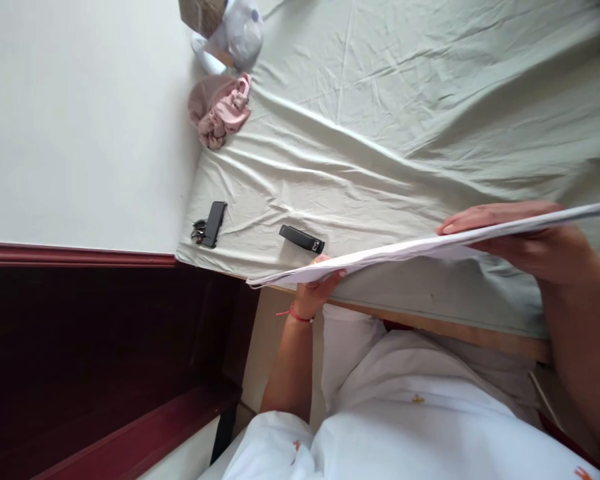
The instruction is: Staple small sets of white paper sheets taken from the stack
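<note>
A thin stack of white paper sheets [400,248] is held nearly edge-on to my view, above the front edge of the table. My left hand [320,283], with a red string at the wrist, grips its left part, thumb on the near side. My right hand [525,230] clasps the stack farther right, fingers on the far side and the rest below the near side. Just beyond my left hand a black stapler [303,238] lies on the cloth, touching neither hand as far as I can see.
A wrinkled pale green cloth [380,167] covers the table. At its left lie a black phone-like object [215,224] with keys [198,231] beside it. Farther back are a crumpled pink cloth [223,110] and a clear plastic bag [245,37]. A white wall [80,120] bounds the left.
</note>
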Available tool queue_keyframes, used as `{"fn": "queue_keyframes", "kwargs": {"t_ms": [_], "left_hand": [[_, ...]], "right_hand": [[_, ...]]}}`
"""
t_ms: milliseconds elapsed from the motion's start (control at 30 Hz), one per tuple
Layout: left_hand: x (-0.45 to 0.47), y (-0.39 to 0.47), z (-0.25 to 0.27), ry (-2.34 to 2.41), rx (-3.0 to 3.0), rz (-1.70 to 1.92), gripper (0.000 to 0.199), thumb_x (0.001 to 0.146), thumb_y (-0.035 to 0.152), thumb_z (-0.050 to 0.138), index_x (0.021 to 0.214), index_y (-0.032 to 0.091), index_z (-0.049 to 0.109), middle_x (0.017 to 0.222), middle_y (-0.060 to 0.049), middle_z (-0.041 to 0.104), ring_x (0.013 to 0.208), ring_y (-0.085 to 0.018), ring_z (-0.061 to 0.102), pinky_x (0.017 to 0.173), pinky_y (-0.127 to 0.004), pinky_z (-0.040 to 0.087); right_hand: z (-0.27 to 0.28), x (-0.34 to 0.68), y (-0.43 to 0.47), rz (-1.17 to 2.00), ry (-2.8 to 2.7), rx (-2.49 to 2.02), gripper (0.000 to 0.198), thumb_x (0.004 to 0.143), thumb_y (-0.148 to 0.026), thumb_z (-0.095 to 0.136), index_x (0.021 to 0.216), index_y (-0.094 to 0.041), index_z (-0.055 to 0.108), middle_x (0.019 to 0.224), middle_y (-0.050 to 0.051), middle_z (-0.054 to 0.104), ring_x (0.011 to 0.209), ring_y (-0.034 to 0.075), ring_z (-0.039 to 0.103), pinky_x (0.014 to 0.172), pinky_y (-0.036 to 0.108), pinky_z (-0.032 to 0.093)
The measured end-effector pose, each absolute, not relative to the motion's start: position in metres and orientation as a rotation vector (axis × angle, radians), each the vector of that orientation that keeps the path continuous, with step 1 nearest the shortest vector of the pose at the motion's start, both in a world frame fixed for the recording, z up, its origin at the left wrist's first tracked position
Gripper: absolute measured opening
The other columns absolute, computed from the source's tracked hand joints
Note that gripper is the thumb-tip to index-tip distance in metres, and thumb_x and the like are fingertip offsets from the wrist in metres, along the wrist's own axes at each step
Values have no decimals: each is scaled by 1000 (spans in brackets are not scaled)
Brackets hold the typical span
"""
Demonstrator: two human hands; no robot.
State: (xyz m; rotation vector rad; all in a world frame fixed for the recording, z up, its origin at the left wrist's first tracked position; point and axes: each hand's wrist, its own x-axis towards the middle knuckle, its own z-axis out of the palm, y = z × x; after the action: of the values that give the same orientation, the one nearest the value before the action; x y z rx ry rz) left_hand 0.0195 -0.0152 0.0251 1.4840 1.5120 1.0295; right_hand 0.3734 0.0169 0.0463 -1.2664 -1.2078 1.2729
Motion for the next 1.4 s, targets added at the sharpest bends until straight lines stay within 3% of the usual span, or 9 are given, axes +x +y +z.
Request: {"fn": "queue_keyframes", "kwargs": {"t_ms": [67, 167, 267, 367, 533, 800, 1000, 1400], "left_hand": [[22, -15, 22, 1505, 1514, 1002, 18, 70, 27, 87, 87, 23, 81, 89, -8, 78, 84, -25, 72, 86, -43, 62], [23, -13, 21, 1555, 1503, 1024, 16, 71, 31, 87, 83, 23, 80, 83, -5, 77, 86, -24, 71, 89, -40, 60], [22, -10, 25, 1564, 1381, 943, 23, 77, 39, 83, 73, 18, 75, 62, -1, 65, 66, -16, 61, 70, -31, 56], [21, -8, 30, 1508, 1234, 874, 32, 80, 46, 80, 86, 15, 75, 61, 3, 60, 54, -8, 47, 55, -22, 43], [21, -8, 32, 1551, 1099, 898, 45, 75, 44, 83, 105, 14, 70, 61, 7, 56, 51, -4, 41, 52, -18, 35], [19, -16, 26, 1819, 1263, 923, 31, 79, 34, 74, 101, 13, 71, 72, -1, 69, 63, -10, 59, 62, -21, 46], [19, -16, 18, 1915, 1310, 903, 35, 89, 39, 65, 113, 14, 71, 76, -4, 72, 65, -15, 68, 63, -25, 49], [18, -14, 7, 1993, 1339, 1038, 21, 92, 36, 60, 102, 18, 65, 73, -2, 70, 60, -12, 65, 61, -23, 50]], "right_hand": [[40, 375, 17, 1254, -1301, -1308, 47, 54, -64, 89, 73, -23, 79, 81, 6, 77, 77, 24, 71, 72, 39, 63], [32, 376, 17, 1177, -1190, -1388, 43, 57, -53, 92, 84, -23, 79, 88, 4, 78, 77, 20, 69, 67, 33, 62], [29, 378, 17, 1207, -1034, -1446, 43, 59, -45, 93, 93, -23, 79, 96, 3, 78, 78, 18, 69, 61, 27, 59], [31, 381, 18, 1393, -842, -1565, 48, 57, -45, 94, 96, -21, 79, 96, 5, 78, 73, 19, 70, 54, 25, 56], [33, 382, 21, 1502, -721, -1665, 55, 51, -48, 96, 95, -19, 80, 96, 7, 79, 70, 21, 70, 51, 26, 56], [30, 369, 18, 1487, -663, -1683, 50, 50, -49, 96, 85, -17, 80, 87, 7, 79, 64, 19, 69, 46, 25, 54], [27, 360, 16, 1486, -638, -1628, 44, 53, -47, 95, 82, -18, 79, 89, 6, 79, 68, 20, 72, 50, 25, 57], [29, 356, 13, 1597, -616, -1614, 43, 56, -50, 93, 80, -18, 78, 84, 7, 79, 63, 19, 70, 46, 26, 56]]}}
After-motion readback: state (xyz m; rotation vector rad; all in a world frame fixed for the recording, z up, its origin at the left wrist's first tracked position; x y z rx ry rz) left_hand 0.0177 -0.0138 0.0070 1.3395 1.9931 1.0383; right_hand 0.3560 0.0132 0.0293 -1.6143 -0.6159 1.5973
